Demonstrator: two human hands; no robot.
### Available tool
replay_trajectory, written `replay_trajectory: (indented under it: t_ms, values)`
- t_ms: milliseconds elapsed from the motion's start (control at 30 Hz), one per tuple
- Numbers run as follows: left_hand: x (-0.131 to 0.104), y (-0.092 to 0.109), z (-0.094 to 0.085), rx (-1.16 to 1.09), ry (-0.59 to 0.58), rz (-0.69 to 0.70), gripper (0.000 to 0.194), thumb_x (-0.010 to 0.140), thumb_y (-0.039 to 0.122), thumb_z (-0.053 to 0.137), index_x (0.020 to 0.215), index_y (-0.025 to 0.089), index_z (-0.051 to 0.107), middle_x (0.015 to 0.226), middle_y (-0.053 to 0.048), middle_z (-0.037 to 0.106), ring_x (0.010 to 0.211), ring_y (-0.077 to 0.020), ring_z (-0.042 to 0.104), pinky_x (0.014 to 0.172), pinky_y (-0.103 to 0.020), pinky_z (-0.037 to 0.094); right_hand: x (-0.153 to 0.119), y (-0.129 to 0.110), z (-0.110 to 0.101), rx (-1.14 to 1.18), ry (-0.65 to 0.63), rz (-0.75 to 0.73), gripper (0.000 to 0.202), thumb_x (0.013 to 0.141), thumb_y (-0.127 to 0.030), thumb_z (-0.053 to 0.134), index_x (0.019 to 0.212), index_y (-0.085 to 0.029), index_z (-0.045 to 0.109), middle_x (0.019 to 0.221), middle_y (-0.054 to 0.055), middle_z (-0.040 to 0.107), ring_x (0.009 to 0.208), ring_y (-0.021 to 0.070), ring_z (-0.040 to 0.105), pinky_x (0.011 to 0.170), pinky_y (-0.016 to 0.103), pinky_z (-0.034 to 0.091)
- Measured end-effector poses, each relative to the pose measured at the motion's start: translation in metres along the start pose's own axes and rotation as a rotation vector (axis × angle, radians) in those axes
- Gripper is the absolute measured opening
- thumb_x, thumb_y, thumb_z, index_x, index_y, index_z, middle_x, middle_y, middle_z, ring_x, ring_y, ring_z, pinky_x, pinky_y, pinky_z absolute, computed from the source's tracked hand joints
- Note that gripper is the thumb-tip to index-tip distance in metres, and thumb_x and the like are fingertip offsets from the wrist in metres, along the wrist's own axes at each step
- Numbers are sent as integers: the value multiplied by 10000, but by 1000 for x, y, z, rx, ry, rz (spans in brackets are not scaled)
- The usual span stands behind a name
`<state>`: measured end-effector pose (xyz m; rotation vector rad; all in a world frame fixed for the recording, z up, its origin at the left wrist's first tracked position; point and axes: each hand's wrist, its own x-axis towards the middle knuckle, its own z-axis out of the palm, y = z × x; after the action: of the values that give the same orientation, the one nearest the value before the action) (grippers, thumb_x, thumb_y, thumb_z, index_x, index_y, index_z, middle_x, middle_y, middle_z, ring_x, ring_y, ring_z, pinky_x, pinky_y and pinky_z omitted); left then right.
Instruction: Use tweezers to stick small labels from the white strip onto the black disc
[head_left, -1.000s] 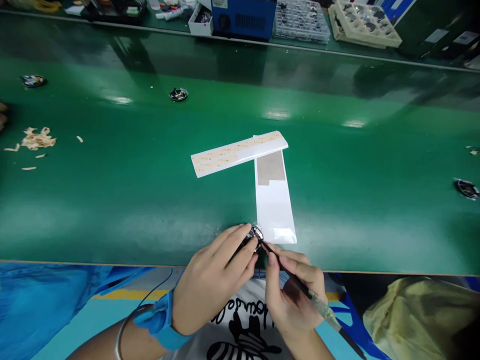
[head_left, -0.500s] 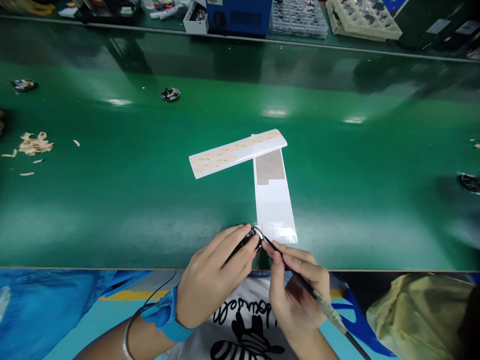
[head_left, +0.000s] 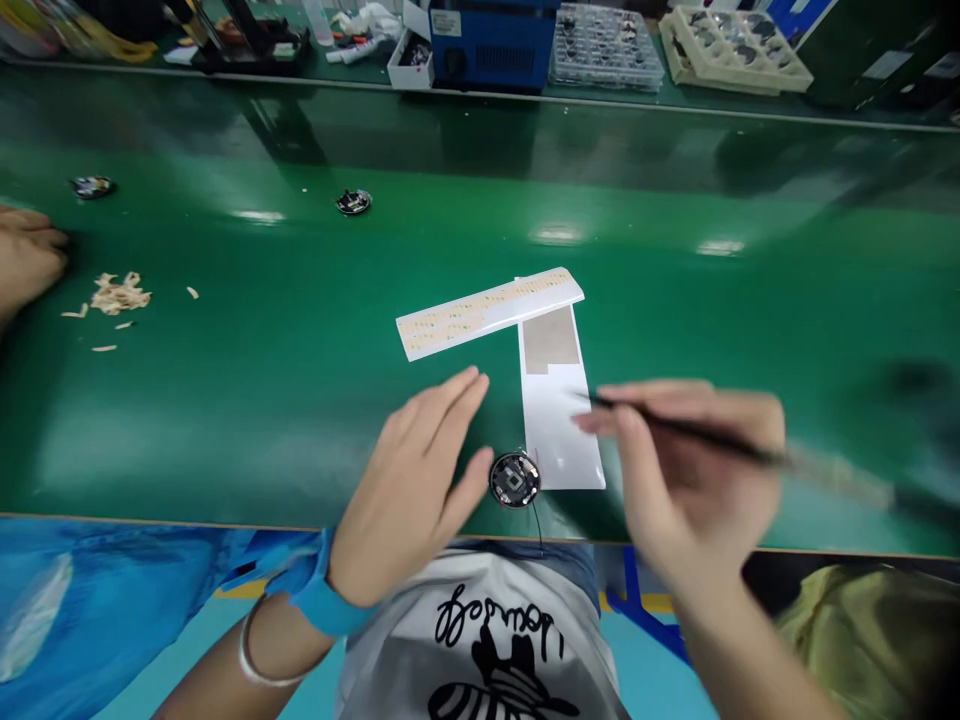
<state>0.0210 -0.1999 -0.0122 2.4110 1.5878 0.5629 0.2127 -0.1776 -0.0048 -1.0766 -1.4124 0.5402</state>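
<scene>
Near centre: round module [head_left: 515, 480] at near-left corner of white sheet [head_left: 562, 430], likely for easy reach | your left hand [head_left: 412, 475] released, thumb just beside it | your right hand [head_left: 697, 470] pinches dark tool [head_left: 697, 428] pen-style, probably for fine control

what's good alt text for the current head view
A person's right hand holds a thin dark tool, blurred, its tip over a white sheet; the open left hand is beside a round black device on a green table. A speckled strip crosses the sheet's far end, and at left another person's hand is near pale scraps.
</scene>
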Motion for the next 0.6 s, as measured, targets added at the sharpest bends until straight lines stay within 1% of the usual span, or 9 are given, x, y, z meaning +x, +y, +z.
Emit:
replay_trajectory:
  t_ms: [33,67,133,200,267,333,467,600]
  values:
    - [6,-5,-1,25,14,-32,506,1002,285,378,1467,87,340,1485,-162,435,1351,-276,412,1101,-457,396,24,8,5,4,-103,19,173,859,-108,640,961,-209,543,931,24,639,819,149,723,691,276,667]
    - [12,-10,0,55,18,-55,508,1002,286,372,1461,71,347,1495,-163,426,1374,-279,389,1133,-461,363,47,19,13,44,-239,35,133,868,-151,646,923,-209,540,891,9,635,756,132,718,685,268,661]
    - [21,-19,4,98,5,-79,510,999,294,372,1444,46,371,1497,-163,433,1398,-292,367,1170,-474,318,86,46,33,195,-421,97,216,834,-222,703,902,-230,498,845,-22,634,677,126,709,607,258,647]
    - [27,-24,10,106,-14,-90,499,995,296,372,1427,48,399,1497,-158,438,1406,-302,364,1179,-488,307,110,74,55,283,-532,195,304,787,-301,755,856,-244,465,793,-49,620,625,124,700,571,263,639]
    - [28,-27,14,91,-21,-97,487,991,291,377,1414,55,417,1498,-159,438,1403,-306,376,1175,-498,318,119,96,71,327,-544,275,350,761,-343,773,841,-252,445,782,-57,617,612,127,704,574,279,641]
    - [27,-28,16,74,-15,-96,480,989,289,380,1407,58,426,1495,-165,440,1399,-307,384,1171,-510,327,119,109,80,350,-528,324,361,751,-347,776,839,-255,438,764,-59,619,609,133,711,582,289,642]
    - [25,-29,16,50,-6,-88,475,992,297,382,1415,83,420,1504,-155,432,1414,-305,365,1171,-521,332,113,114,83,365,-542,355,347,748,-305,777,858,-251,452,729,-54,636,622,148,724,598,300,645]
    - [25,-29,16,37,-33,-99,502,998,309,380,1429,53,398,1520,-167,405,1439,-298,324,1188,-500,314,113,113,82,361,-530,353,350,741,-311,784,873,-246,466,707,-49,655,641,162,738,603,299,650]
